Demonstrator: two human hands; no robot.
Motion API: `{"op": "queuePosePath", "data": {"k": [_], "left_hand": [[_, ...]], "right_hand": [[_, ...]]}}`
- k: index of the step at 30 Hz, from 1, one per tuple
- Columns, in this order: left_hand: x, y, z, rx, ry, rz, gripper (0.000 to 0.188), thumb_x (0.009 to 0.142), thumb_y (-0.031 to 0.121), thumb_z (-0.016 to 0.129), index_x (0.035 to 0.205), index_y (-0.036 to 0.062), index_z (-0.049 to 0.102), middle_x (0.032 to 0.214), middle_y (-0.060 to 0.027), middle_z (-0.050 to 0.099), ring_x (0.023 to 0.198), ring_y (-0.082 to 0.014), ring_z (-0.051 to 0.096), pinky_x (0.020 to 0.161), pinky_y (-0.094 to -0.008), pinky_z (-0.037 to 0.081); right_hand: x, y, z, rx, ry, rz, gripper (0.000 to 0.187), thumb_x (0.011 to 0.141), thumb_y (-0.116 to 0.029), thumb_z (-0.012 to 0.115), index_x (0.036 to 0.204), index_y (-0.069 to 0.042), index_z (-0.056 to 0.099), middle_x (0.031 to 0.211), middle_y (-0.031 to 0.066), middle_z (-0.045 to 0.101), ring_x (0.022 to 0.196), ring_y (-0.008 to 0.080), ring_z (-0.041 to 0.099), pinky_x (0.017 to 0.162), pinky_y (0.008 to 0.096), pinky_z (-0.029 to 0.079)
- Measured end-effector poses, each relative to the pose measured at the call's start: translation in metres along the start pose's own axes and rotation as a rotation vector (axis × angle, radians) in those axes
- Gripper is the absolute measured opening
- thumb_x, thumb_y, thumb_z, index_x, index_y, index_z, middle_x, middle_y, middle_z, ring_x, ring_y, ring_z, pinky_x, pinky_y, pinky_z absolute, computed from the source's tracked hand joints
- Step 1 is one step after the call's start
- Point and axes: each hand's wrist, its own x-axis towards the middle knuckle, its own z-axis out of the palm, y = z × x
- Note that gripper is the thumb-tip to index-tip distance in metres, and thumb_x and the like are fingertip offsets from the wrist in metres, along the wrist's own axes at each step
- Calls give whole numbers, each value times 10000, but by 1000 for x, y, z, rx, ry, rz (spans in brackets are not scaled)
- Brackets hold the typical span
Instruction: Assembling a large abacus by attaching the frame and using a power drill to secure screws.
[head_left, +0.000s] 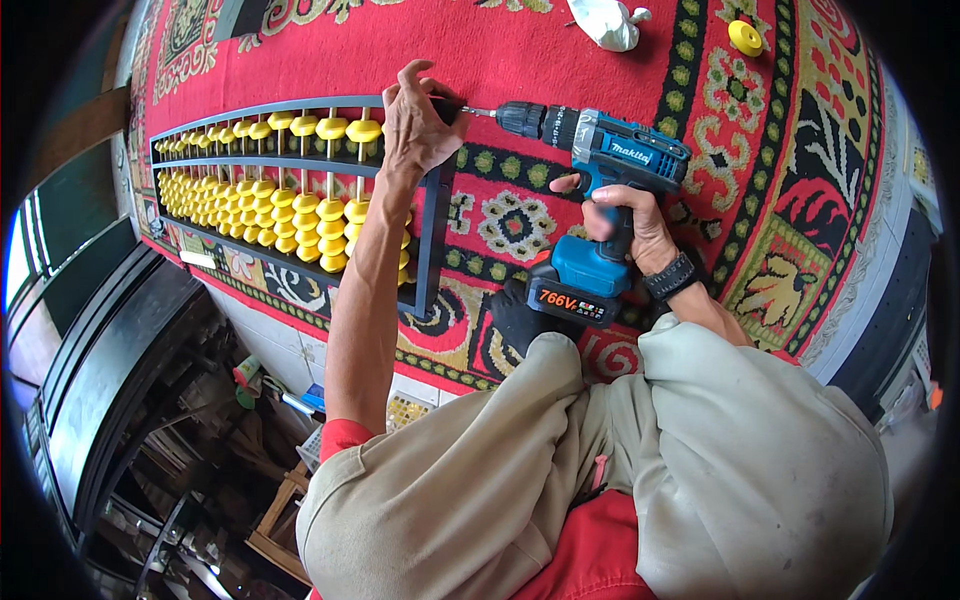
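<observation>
A large abacus with a dark frame and yellow beads lies on the red patterned carpet. My left hand grips its far right corner, index finger raised; the palm covers part of the frame there. In my right hand is a blue and black cordless drill, held by the handle. Its chuck points left, and the thin bit reaches the dark corner piece beside my left fingers. Whether the tip is in a screw is too small to tell.
On the carpet, a loose yellow bead and a crumpled white plastic bag lie at the far side. My black-covered foot rests near the drill's battery. Below left, beyond the carpet edge, are a wooden crate and dark clutter.
</observation>
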Motion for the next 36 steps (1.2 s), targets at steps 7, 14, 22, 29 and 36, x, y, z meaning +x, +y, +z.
{"op": "queuePosePath", "data": {"k": [7,14,22,29,36], "left_hand": [[-21,7,11,271,441,132,444,661,256,846,1004,68,637,986,-71,701,1068,-270,624,1084,-493,340],[-24,-2,20,168,498,162,392,669,289,864,920,57,672,1046,-94,709,1077,-280,652,988,-457,461],[-18,12,3,264,305,109,397,695,282,834,998,89,666,999,-46,713,934,-216,668,1058,-439,362],[-16,4,8,84,260,6,727,682,199,824,1244,37,392,986,-21,700,1120,-234,515,1061,-401,274],[-15,0,11,31,280,19,725,682,229,813,1224,24,378,917,-57,707,963,-237,646,1142,-470,163]], "right_hand": [[-1,1,-6,11,-40,-15,533,761,-231,622,1164,112,558,582,8,500,483,67,438,530,223,397],[-1,-3,-2,28,-39,12,545,755,-233,624,1171,113,557,570,9,503,480,69,453,524,220,402],[4,0,-13,21,-70,12,544,763,-226,620,1182,114,553,573,8,510,487,73,466,516,222,405],[6,2,-15,22,-89,12,533,774,-223,608,1181,117,551,579,10,510,494,73,468,519,223,407],[1,-2,-8,-6,-60,12,524,773,-246,616,1152,111,562,578,-3,495,491,66,452,518,220,399]]}}
